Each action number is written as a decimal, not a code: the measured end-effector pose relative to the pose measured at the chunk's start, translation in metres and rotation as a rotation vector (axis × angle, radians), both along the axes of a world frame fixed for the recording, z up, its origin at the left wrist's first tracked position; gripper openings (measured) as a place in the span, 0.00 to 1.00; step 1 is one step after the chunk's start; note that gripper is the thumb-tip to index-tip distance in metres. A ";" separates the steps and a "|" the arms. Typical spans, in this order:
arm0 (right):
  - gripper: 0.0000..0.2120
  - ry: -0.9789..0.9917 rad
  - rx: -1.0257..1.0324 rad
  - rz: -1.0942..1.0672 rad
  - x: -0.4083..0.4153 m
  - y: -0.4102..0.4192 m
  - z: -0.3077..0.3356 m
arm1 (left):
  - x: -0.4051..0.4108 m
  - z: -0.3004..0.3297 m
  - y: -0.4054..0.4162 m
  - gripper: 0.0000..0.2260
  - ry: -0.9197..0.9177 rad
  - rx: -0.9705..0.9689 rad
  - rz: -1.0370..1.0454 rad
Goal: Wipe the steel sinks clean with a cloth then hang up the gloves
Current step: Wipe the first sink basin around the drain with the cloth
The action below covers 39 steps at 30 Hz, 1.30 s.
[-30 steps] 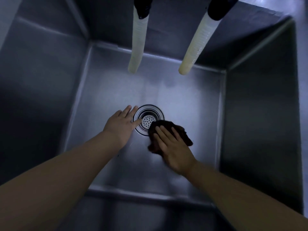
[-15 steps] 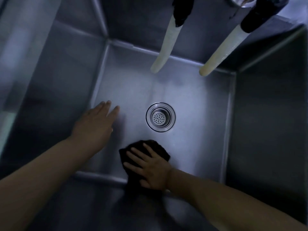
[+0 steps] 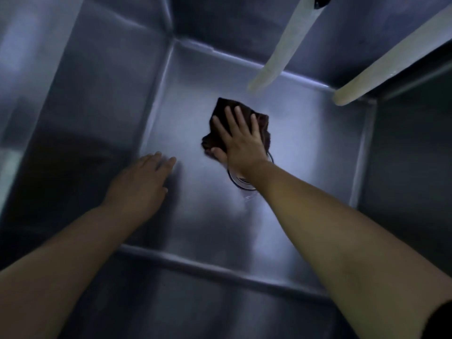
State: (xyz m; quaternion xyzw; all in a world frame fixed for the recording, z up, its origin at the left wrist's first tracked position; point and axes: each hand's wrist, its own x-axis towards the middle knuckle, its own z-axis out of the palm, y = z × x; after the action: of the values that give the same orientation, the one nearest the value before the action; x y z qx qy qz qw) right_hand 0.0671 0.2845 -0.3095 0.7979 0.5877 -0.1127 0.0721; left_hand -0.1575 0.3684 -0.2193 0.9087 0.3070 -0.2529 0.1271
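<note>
Sink: a deep steel basin seen from above; the left wall is dim with pale reflections, and the floor is brighter in the middle.
Left hand: on the left part of the sink floor, near the left wall, palm down. Its fingers are straight and close together and hold nothing. If the palm really touches the steel, I cannot tell.
Cloth: dark and crumpled, on the sink floor near the middle, toward the far wall.
Right hand: flat on top of the cloth and presses it to the floor. The fingers are straight and spread a little, and the thumb lies at the near edge of the cloth.
Drain: only a part of its round rim shows, just under the right wrist, beside the cloth.
Hoses: two pale tubes hang down from the top right, above the far part of the sink, well apart from the cloth.
</note>
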 end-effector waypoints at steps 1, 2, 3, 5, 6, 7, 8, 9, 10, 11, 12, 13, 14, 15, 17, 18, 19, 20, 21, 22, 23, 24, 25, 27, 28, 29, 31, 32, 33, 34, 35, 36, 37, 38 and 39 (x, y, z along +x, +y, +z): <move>0.35 -0.002 0.001 -0.027 0.010 -0.006 0.000 | -0.001 -0.001 0.000 0.31 0.018 -0.001 -0.009; 0.34 -0.006 0.004 -0.050 0.020 -0.014 0.001 | -0.003 -0.002 0.000 0.31 0.033 -0.004 -0.016; 0.34 -0.010 0.008 -0.074 0.029 -0.024 0.001 | -0.003 -0.003 0.000 0.31 0.043 -0.009 -0.018; 0.34 -0.017 0.013 -0.126 0.042 -0.049 0.002 | -0.002 -0.004 -0.001 0.32 0.049 -0.021 -0.018; 0.34 -0.016 0.013 -0.153 0.045 -0.062 0.003 | -0.001 -0.005 -0.001 0.32 0.048 -0.028 -0.017; 0.34 -0.011 0.012 -0.180 0.045 -0.076 0.004 | 0.000 -0.005 -0.002 0.32 0.046 -0.033 -0.013; 0.33 -0.005 0.013 -0.207 0.042 -0.090 0.006 | 0.001 -0.005 -0.003 0.32 0.043 -0.036 -0.008; 0.33 0.001 0.017 -0.230 0.036 -0.103 0.008 | 0.002 -0.005 -0.004 0.32 0.039 -0.037 -0.002; 0.33 0.001 0.019 -0.244 0.029 -0.116 0.010 | 0.002 -0.005 -0.005 0.32 0.037 -0.039 0.000; 0.33 -0.002 0.018 -0.247 0.020 -0.130 0.012 | 0.002 -0.005 -0.006 0.32 0.039 -0.041 0.001; 0.33 -0.002 0.013 -0.244 0.009 -0.143 0.013 | 0.001 -0.005 -0.006 0.32 0.044 -0.041 -0.001; 0.33 0.002 0.009 -0.238 -0.002 -0.154 0.014 | 0.001 -0.005 -0.006 0.32 0.050 -0.041 -0.005; 0.33 0.007 0.003 -0.228 -0.013 -0.162 0.015 | 0.000 -0.005 -0.006 0.32 0.058 -0.043 -0.009; 0.33 0.010 -0.007 -0.215 -0.024 -0.169 0.016 | 0.000 -0.006 -0.006 0.32 0.067 -0.048 -0.011; 0.34 0.012 -0.029 -0.182 -0.043 -0.174 0.017 | -0.001 -0.006 -0.005 0.31 0.079 -0.061 -0.001; 0.34 0.018 -0.036 -0.157 -0.051 -0.172 0.017 | 0.000 -0.006 -0.004 0.31 0.081 -0.066 0.011; 0.34 0.029 -0.037 -0.126 -0.059 -0.170 0.016 | 0.000 -0.006 -0.003 0.31 0.075 -0.069 0.021; 0.35 0.044 -0.032 -0.086 -0.067 -0.166 0.016 | 0.000 -0.005 -0.002 0.31 0.062 -0.071 0.032; 0.35 0.060 -0.024 -0.040 -0.075 -0.162 0.015 | 0.000 -0.004 -0.001 0.31 0.044 -0.070 0.041; 0.35 0.073 -0.015 0.011 -0.083 -0.157 0.015 | 0.000 -0.003 -0.001 0.31 0.026 -0.067 0.042; 0.35 0.080 -0.008 0.066 -0.091 -0.152 0.015 | 0.001 -0.002 -0.001 0.30 0.014 -0.062 0.033; 0.35 0.089 -0.004 0.123 -0.099 -0.145 0.014 | 0.003 -0.002 -0.001 0.30 0.010 -0.062 0.024; 0.35 0.103 -0.004 0.179 -0.108 -0.138 0.014 | 0.003 -0.002 -0.002 0.30 0.008 -0.067 0.023; 0.35 0.145 -0.024 0.283 -0.127 -0.122 0.014 | 0.004 -0.002 -0.002 0.29 0.005 -0.078 0.043; 0.34 0.162 -0.039 0.333 -0.136 -0.114 0.014 | 0.003 -0.003 -0.001 0.29 0.000 -0.077 0.049; 0.34 0.177 -0.051 0.380 -0.146 -0.107 0.013 | 0.002 -0.004 0.000 0.29 -0.005 -0.071 0.050; 0.32 0.197 -0.061 0.467 -0.160 -0.099 0.012 | 0.000 -0.005 0.000 0.30 0.002 -0.057 0.037; 0.31 0.195 -0.054 0.511 -0.163 -0.099 0.013 | -0.001 -0.006 0.000 0.30 0.015 -0.054 0.027; 0.29 0.195 -0.039 0.558 -0.162 -0.102 0.013 | -0.003 -0.007 -0.001 0.30 0.026 -0.055 0.017; 0.28 0.208 -0.021 0.605 -0.158 -0.107 0.014 | -0.004 -0.007 -0.002 0.30 0.032 -0.058 0.004; 0.27 0.230 -0.001 0.643 -0.151 -0.116 0.015 | -0.005 -0.008 -0.003 0.30 0.035 -0.063 -0.013; 0.26 0.255 0.014 0.665 -0.142 -0.128 0.015 | -0.006 -0.008 -0.005 0.30 0.039 -0.069 -0.032; 0.26 0.270 0.015 0.669 -0.131 -0.143 0.016 | -0.006 -0.008 -0.007 0.30 0.043 -0.076 -0.045; 0.26 0.268 0.001 0.666 -0.119 -0.159 0.017 | -0.007 -0.008 -0.008 0.30 0.047 -0.080 -0.051; 0.27 0.246 -0.020 0.662 -0.107 -0.178 0.018 | -0.007 -0.009 -0.010 0.31 0.051 -0.082 -0.055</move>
State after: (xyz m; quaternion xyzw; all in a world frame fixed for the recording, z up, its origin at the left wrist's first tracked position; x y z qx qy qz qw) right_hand -0.0396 0.1070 -0.2915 0.5441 0.8175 -0.1840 0.0410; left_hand -0.1647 0.3585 -0.2279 0.9041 0.2742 -0.2917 0.1494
